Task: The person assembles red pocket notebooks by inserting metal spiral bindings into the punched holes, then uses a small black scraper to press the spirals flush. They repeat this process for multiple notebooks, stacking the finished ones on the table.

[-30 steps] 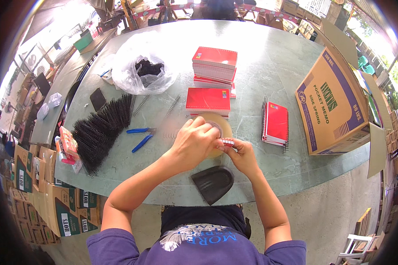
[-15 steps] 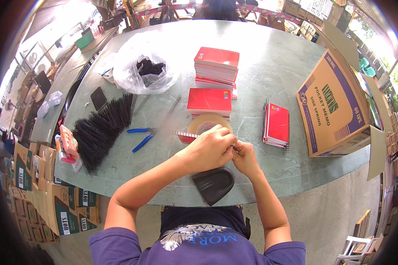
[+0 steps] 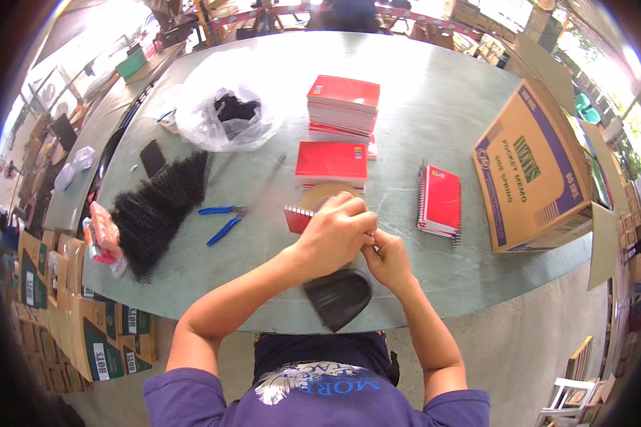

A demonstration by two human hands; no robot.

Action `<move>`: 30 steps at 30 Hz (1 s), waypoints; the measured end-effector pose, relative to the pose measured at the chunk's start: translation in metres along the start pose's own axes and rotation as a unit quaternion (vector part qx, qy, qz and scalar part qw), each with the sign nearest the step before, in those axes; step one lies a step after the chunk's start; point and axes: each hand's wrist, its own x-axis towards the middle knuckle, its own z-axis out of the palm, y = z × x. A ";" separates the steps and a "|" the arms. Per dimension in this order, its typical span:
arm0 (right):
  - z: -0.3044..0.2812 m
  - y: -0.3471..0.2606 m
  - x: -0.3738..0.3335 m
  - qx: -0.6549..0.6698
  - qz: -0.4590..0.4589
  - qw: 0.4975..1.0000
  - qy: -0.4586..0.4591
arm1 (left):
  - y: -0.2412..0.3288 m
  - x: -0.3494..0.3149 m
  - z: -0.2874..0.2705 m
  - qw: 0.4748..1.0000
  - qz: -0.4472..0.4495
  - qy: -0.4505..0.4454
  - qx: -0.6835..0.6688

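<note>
A small red notebook (image 3: 300,217) is pinched closed between the left hand (image 3: 335,233) and right hand (image 3: 384,256), its red corner jutting leftward over the worktop (image 3: 434,107), nearer the left.

A brown cardboard box (image 3: 534,171) with purple print lies on the desk's right end. A clear plastic bag (image 3: 224,114) sits far left. Flattened green-printed cartons (image 3: 85,334) stand on the floor, left.

Pliers (image 3: 221,220) left of hands' notebook (image 3: 300,218); box (image 3: 530,171) far right, notebook stack (image 3: 342,107) behind.
</note>
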 end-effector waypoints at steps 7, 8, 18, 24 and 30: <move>-0.103 0.017 0.012 -0.214 -0.092 0.935 0.266 | -0.006 -0.005 -0.047 0.985 -0.016 0.166 0.045; -0.113 0.043 0.009 -0.322 -0.090 0.914 0.229 | -0.010 -0.007 -0.049 0.984 -0.024 0.173 0.046; -0.093 0.079 -0.007 -0.440 -0.020 0.893 0.093 | -0.038 -0.036 -0.048 0.984 -0.080 0.154 0.044; -0.104 0.047 0.008 -0.414 0.016 0.909 0.041 | -0.079 -0.050 -0.073 0.964 -0.172 0.204 0.020; -0.040 0.013 0.081 -0.249 -0.120 0.957 0.092 | -0.196 -0.051 -0.011 0.931 -0.307 0.182 0.076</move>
